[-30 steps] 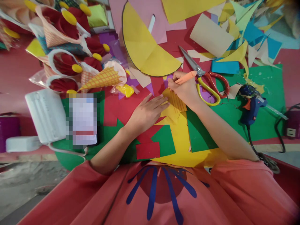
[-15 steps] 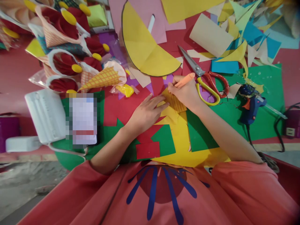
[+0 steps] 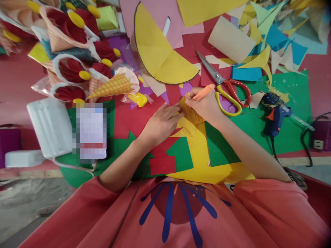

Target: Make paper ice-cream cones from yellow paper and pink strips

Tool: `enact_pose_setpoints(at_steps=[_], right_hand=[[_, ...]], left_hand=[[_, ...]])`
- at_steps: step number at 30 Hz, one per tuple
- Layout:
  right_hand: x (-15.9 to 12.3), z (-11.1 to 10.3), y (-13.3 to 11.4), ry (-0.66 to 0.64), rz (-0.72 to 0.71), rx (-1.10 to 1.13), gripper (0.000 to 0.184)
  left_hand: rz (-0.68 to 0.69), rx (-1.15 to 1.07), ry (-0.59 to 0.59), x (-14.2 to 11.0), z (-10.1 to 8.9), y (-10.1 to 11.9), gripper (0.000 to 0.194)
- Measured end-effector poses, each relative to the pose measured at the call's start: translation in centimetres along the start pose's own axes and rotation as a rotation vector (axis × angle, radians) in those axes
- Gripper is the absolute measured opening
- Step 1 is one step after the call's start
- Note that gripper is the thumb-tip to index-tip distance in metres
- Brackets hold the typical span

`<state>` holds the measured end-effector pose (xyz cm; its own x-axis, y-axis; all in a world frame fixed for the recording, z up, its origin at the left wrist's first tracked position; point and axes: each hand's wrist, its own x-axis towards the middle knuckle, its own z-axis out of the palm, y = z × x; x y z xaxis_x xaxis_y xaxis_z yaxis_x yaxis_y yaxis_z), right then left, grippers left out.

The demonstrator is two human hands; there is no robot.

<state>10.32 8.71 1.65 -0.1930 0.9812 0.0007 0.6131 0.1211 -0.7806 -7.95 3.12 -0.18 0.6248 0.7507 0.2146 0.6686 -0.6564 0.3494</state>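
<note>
A craft-making spot; whether in a home or a small workshop cannot be told. Scissors lie on a tabletop strewn with coloured paper. To the right of the scissors sits a glue gun with a clear stick; beyond them to the right, paper offcuts are heaped; well to their left, similar cone-shaped pieces crowd together.

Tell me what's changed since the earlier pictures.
The right hand, holding the orange marker, has moved slightly toward the person's body. Nothing was picked up or let go. The left hand, scissors and glue gun stayed about where they were.
</note>
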Motion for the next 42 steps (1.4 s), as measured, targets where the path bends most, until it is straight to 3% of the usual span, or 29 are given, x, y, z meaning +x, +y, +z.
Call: enact_pose_setpoints(at_steps=[14,28,42], right_hand=[[-0.8,-0.3,-0.1,-0.054,-0.079,0.039,0.034],[-2.5,-0.6,-0.3,-0.071,-0.061,0.0,0.039],[-3.8,-0.4,0.1,-0.095,-0.084,0.022,0.038]], left_hand=[[-0.029,-0.062,-0.04,0.0,0.0,0.0,0.033],[-0.041,-0.103,-0.079,0.2,-0.6,0.2,0.031],[-0.027,-0.081,-0.042,0.1,-0.3,0.1,0.035]])
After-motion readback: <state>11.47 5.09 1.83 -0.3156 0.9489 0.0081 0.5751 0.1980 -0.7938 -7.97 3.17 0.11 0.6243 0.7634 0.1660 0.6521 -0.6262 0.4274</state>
